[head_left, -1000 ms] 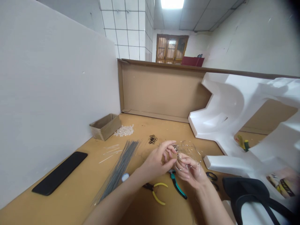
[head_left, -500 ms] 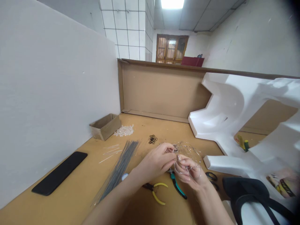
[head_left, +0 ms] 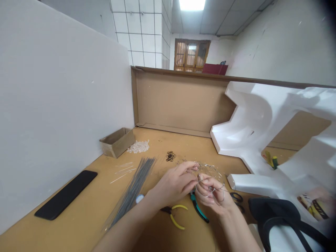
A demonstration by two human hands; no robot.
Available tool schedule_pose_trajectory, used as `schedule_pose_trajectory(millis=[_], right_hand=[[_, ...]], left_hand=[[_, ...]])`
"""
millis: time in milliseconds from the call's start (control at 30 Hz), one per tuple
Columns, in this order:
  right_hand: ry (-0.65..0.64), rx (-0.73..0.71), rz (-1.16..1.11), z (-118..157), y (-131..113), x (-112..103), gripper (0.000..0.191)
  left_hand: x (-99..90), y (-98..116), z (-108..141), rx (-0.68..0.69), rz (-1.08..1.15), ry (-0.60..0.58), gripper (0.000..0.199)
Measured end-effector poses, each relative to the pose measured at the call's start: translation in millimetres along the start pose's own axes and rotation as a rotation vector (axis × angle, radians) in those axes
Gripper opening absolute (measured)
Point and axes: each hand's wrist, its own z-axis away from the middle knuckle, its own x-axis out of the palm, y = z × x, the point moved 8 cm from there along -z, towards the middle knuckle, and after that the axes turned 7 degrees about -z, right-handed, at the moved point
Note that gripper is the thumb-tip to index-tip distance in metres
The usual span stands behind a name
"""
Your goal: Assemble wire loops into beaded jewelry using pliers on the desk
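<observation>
Thin silver wire runs in loops across the fingers of my right hand. That hand is closed, pinching the wire between thumb and forefinger. My left hand meets it from the left, its thumb and a finger closed at the wire's end; the exact grip is partly hidden. Just beyond the hands lies a loose tangle of silver wire pieces. Below them rest teal-and-black pliers and yellow-handled pliers, whose dark jaws are partly covered by my left arm.
A bundle of straight grey wires lies left of my arm. Further back are black rings, clear small rings and a cardboard box. A black slab is at left; white foam and black-handled scissors are at right.
The fingers of my left hand have shifted slightly and its forefinger has lifted a little. The wire loops on my right hand have turned slightly. The things on the table stay put.
</observation>
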Motion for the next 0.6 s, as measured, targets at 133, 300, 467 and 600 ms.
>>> schedule_pose_trajectory(millis=[133,300,467,600], right_hand=[[-0.008,0.027,-0.017,0.1,2.6,1.3,0.019],[0.0,0.048,-0.03,0.3,5.7,2.7,0.017],[0.009,0.046,-0.034,0.4,6.6,2.6,0.018],[0.007,0.05,-0.035,-0.1,8.0,3.1,0.019]], left_hand=[[-1.2,-0.5,0.5,-0.011,-0.016,0.001,0.011],[0.0,-1.0,-0.1,-0.028,-0.01,-0.048,0.013],[-2.9,-0.9,-1.3,-0.035,-0.01,-0.046,0.012],[-3.0,-1.6,-0.8,-0.035,-0.011,-0.064,0.013]])
